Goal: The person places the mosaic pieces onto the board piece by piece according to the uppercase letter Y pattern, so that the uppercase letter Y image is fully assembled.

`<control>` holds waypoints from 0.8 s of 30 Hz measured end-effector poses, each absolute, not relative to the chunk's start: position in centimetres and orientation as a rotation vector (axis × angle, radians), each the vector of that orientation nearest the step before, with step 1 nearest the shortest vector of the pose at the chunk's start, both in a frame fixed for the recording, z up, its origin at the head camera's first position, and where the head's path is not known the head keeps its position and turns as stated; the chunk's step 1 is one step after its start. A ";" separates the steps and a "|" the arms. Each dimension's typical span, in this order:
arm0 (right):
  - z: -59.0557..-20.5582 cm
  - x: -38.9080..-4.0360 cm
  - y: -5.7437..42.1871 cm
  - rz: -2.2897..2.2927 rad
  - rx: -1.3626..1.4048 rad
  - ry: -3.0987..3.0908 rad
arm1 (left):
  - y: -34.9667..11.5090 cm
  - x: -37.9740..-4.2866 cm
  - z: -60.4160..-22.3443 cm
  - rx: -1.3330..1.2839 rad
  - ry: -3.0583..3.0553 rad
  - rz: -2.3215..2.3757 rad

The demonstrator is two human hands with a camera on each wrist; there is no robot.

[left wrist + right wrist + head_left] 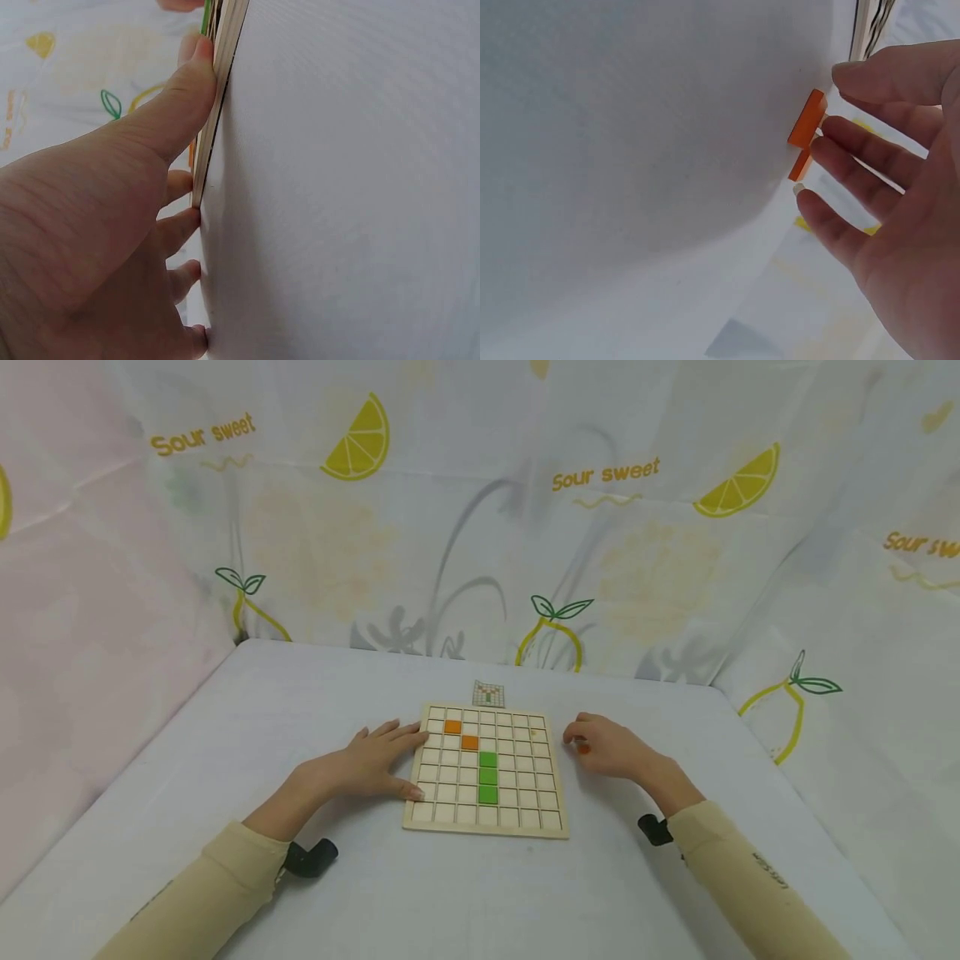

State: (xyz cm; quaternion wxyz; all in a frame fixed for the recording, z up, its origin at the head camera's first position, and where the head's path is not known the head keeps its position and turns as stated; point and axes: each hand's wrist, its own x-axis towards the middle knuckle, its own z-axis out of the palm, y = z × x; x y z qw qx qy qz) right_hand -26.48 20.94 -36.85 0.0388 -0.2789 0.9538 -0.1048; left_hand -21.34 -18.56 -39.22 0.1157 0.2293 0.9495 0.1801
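Note:
A wooden grid board (530, 789) lies on the table, holding two orange square tiles (453, 727) on a diagonal and a column of three green square tiles (488, 777). My left hand (378, 762) rests on the board's left edge with fingers spread, its thumb on the rim near the lower corner. To the right of the board, my right hand (609, 747) is low over the table. In the right wrist view, its fingertips are at two loose orange tiles (808, 120) on the cloth, with the thumb apart from them.
A small pattern card (488, 694) with a coloured grid lies just behind the board. White cloth covers the table (480, 893). A printed curtain (480, 527) with lemon drawings stands around the back and sides. Black straps (311, 858) show at the wrists.

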 end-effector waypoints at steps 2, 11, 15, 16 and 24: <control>-36.9 -26.6 21.2 -0.318 -0.842 2.912 | -18.5 -21.4 -39.2 0.671 2.780 0.526; -37.1 -27.0 21.7 -0.291 -0.810 2.901 | -18.3 -21.1 -38.8 0.675 2.771 0.537; -37.0 -26.9 21.8 -0.264 -0.786 2.934 | -18.3 -21.1 -38.7 0.675 2.769 0.536; -37.0 -26.9 21.9 -0.267 -0.777 2.942 | -18.3 -21.1 -38.7 0.676 2.768 0.535; -36.6 -26.8 21.8 -0.307 -0.640 2.935 | -18.4 -21.3 -38.9 0.677 2.770 0.532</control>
